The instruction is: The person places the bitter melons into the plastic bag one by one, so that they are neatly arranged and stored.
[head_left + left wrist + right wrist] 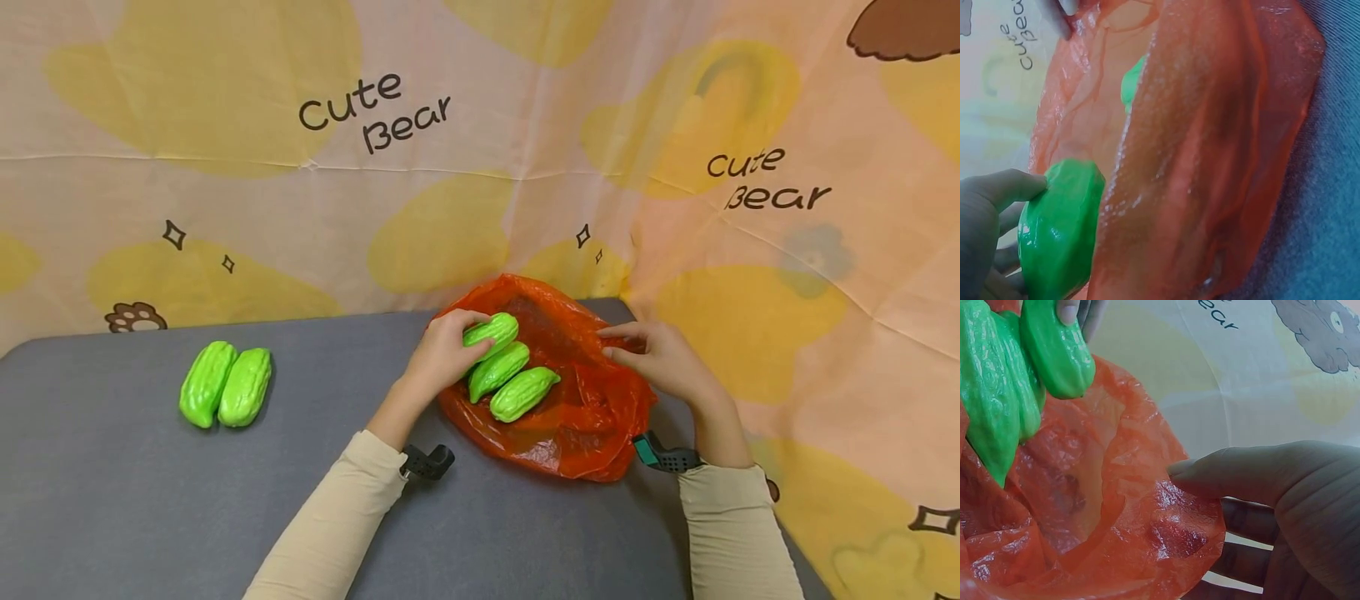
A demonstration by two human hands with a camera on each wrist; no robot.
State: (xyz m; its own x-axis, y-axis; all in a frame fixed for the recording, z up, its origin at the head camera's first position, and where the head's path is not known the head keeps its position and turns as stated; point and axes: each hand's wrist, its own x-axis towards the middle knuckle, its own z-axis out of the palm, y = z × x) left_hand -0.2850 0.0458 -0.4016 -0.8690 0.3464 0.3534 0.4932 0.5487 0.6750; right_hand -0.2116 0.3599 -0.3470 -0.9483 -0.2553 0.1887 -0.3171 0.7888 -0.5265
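Observation:
An orange-red plastic bag (555, 454) lies spread with its mouth open on the grey table. My left hand (438, 354) grips a bright green bitter melon (501, 331) at the bag's left side; in the left wrist view the thumb presses on top of this melon (1060, 225). Two more bitter melons, one in the middle (498, 371) and one nearer me (525, 394), lie in the bag's mouth beside it. At the right side, my right hand (667, 362) holds the bag's edge, thumb on one face and fingers behind, as the right wrist view shows.
Two further bitter melons, a left one (207, 383) and a right one (246, 387), lie side by side on the left of the grey table (112, 500). Printed cloth (262, 83) hangs behind the table and along its right side.

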